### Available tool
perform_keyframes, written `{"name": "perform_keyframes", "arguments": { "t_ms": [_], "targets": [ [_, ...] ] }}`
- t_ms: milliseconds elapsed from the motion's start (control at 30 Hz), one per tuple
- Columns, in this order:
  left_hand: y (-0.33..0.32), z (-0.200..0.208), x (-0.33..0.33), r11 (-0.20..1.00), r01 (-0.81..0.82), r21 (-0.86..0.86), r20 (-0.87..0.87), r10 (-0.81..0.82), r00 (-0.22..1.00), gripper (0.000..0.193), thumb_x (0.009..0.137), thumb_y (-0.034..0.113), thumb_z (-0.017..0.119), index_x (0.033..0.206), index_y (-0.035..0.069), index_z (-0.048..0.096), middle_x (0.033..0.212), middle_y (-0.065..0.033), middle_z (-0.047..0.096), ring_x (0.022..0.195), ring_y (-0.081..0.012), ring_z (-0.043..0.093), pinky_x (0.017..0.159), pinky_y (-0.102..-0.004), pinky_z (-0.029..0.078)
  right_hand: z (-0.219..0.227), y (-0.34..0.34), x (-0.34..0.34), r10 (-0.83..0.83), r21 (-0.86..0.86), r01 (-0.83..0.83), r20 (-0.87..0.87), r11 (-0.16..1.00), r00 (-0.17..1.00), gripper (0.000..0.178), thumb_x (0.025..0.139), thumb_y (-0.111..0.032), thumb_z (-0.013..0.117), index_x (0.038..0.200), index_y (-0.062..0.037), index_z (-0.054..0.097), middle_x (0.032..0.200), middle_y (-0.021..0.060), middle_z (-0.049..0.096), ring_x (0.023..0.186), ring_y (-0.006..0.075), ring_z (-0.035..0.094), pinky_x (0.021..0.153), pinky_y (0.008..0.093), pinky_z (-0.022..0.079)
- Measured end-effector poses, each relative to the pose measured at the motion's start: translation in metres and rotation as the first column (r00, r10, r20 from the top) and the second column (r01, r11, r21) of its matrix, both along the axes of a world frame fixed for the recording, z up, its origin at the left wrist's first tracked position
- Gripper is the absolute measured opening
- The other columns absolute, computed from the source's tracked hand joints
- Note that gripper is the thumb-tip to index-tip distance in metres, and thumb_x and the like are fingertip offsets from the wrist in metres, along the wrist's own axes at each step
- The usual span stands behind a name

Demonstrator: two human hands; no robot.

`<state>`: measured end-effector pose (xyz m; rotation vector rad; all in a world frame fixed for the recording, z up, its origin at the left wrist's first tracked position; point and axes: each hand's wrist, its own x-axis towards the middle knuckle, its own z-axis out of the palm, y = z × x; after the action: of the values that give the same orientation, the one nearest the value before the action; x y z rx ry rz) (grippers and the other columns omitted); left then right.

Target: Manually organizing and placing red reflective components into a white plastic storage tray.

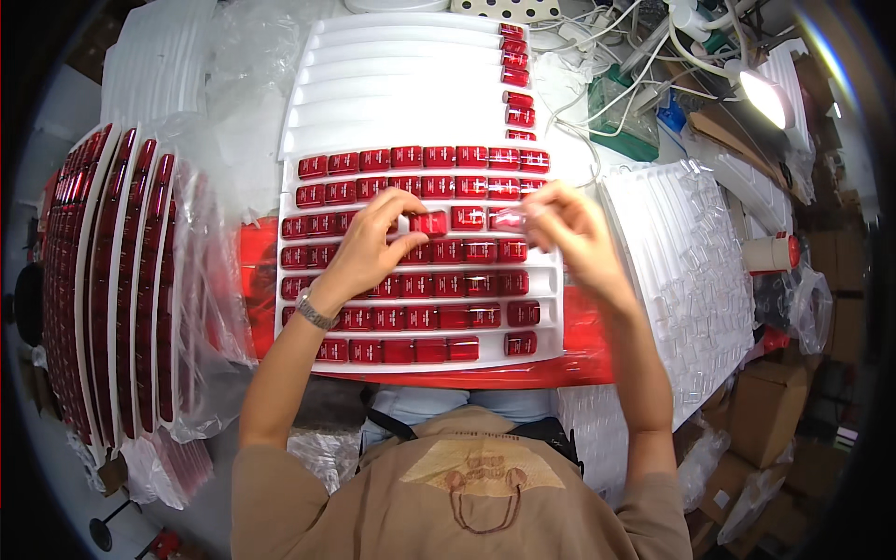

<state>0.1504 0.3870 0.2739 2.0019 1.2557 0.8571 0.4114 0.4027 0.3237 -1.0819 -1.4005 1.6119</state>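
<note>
Your left grip (pixel 366 246): thumb and forefinger nearly together, pinching one small red container (pixel 428 223) at the third row from the back of the near tray (pixel 543 281)
Your right grip (pixel 571 231): blurred, fingertips by the right end of that row, beside a pale, see-through piece (pixel 506 219); you cannot tell whether it is held
Counter (pixel 590 329): glossy red along your near edge, partly under the near tray, which bears seven rows of red containers
Far tray (pixel 392 86): white, ridged, red containers only down its right end
To your left: stack of filled trays (pixel 105 280), edged by clear film (pixel 201 280)
To your right: sheet of small clear pieces (pixel 702 280)
Back right: lit lamp (pixel 763 99), tangled white cables (pixel 644 86), green box (pixel 642 145)
Room, right side: brown cardboard boxes (pixel 767 411) below counter height
</note>
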Motion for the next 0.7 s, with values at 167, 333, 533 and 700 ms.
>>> {"name": "perform_keyframes", "arguments": {
  "t_ms": [167,333,533,700],
  "targets": [
    [-0.016,0.011,0.016,0.957,0.172,-0.235,0.440,-0.053,0.896,0.027,0.078,0.004,0.071,0.102,-0.001,0.058,0.099,-0.0085,0.058,0.086,-0.0172,0.060,0.076,-0.0281,0.051,-0.022,-0.005,-0.047,0.022,-0.022,-0.024,-0.077,0.999,0.997,0.012,0.092,-0.010,0.058,0.088,-0.0031,0.049,0.072,-0.0020,0.050,0.063,0.0021,0.045,0.054,0.0177,0.036],
    [-0.014,0.016,0.019,0.966,0.188,-0.178,0.248,-0.140,0.959,0.027,0.078,0.003,0.070,0.102,-0.002,0.057,0.099,-0.0093,0.058,0.087,-0.0178,0.061,0.076,-0.0287,0.051,-0.020,-0.002,-0.030,0.138,0.094,-0.150,0.122,0.984,0.983,0.016,0.090,-0.010,0.060,0.086,-0.0022,0.046,0.068,-0.0022,0.048,0.060,0.0020,0.042,0.051,0.0206,0.035],
    [-0.013,0.023,0.036,0.980,0.200,-0.021,0.038,-0.199,0.979,0.029,0.077,0.004,0.069,0.101,-0.002,0.055,0.098,-0.0145,0.056,0.092,-0.0314,0.058,0.079,-0.0380,0.047,-0.016,-0.008,-0.030,0.078,0.228,-0.141,0.264,0.963,0.961,0.015,0.091,-0.008,0.057,0.087,-0.0030,0.044,0.069,-0.0010,0.046,0.062,0.0050,0.043,0.054,0.0233,0.037],
    [-0.009,0.026,0.036,0.991,0.137,-0.009,0.042,-0.136,0.990,0.029,0.077,0.005,0.069,0.101,-0.002,0.055,0.098,-0.0147,0.056,0.091,-0.0306,0.059,0.076,-0.0372,0.047,-0.019,0.003,-0.016,-0.033,0.217,-0.001,0.153,0.976,0.988,0.010,0.094,-0.007,0.052,0.086,-0.0051,0.047,0.070,-0.0051,0.046,0.063,0.0024,0.041,0.054,0.0201,0.036]
  ]
}}
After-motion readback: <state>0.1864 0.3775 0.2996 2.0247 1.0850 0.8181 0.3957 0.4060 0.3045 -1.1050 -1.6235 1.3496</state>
